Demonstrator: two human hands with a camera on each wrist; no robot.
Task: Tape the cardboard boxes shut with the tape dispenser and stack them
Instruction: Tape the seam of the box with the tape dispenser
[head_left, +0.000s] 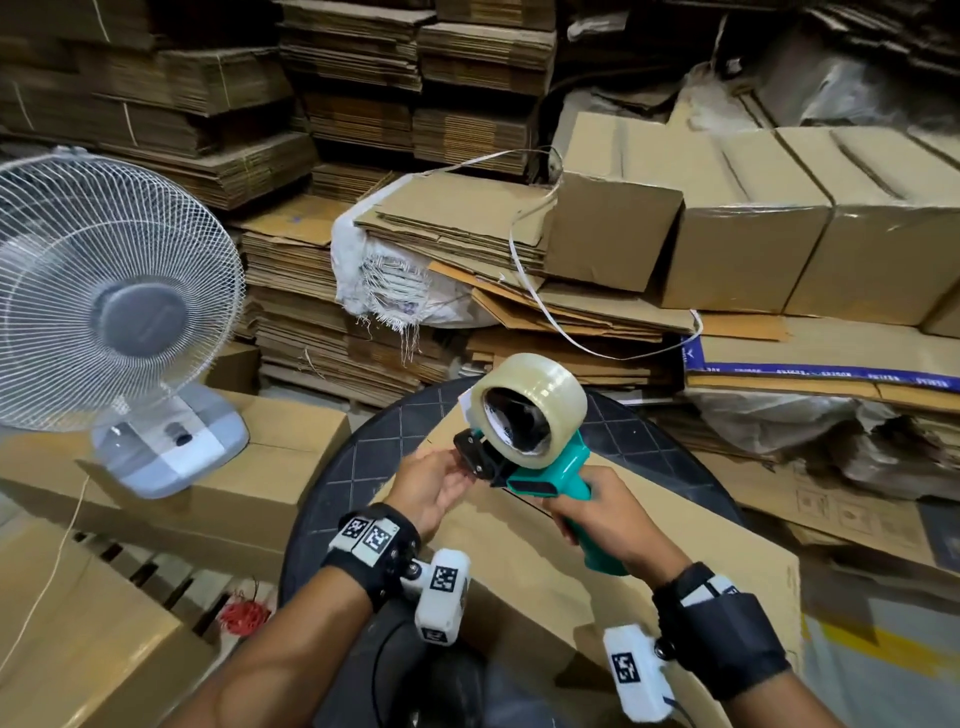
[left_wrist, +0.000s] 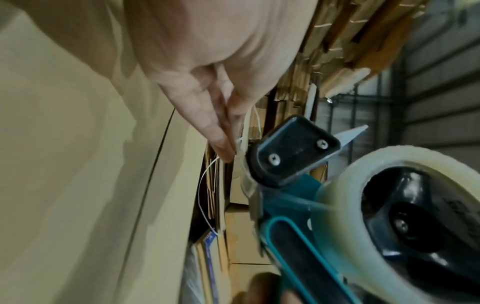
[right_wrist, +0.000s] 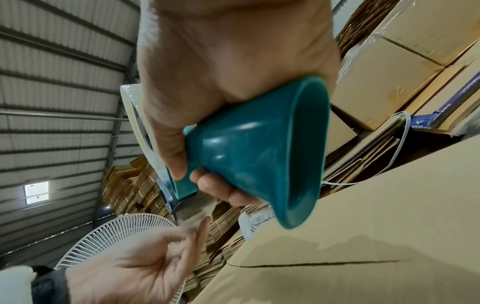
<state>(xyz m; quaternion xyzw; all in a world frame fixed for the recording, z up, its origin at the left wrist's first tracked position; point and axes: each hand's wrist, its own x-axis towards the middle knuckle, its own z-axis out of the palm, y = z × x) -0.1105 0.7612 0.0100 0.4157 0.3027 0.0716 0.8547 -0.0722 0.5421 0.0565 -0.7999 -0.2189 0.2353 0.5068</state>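
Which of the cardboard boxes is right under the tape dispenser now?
The box on the round black table, directly below the tape dispenser and both hands: cardboard box. The fan stands on another, and others sit stacked at right.

fan (head_left: 111, 312) crowding left, cardboard stacks (head_left: 363, 104) walling back, box top (head_left: 675, 545) open

Tape dispenser (head_left: 545, 480): teal plastic body, smooth, glossy highlights on the handle; black plastic nose plate fixed with two bright metal screws (left_wrist: 274, 159). Tape roll (head_left: 532, 402): clear film, glossy, pale yellowish cast. Cardboard box (head_left: 597, 551): matt tan paperboard, smooth face. Flattened cartons (head_left: 332, 332): corrugated edges exposed, rough. Fan (head_left: 98, 291): white wire grille, grey and white smooth plastic base. Sack (head_left: 374, 270): white woven cloth, frayed.
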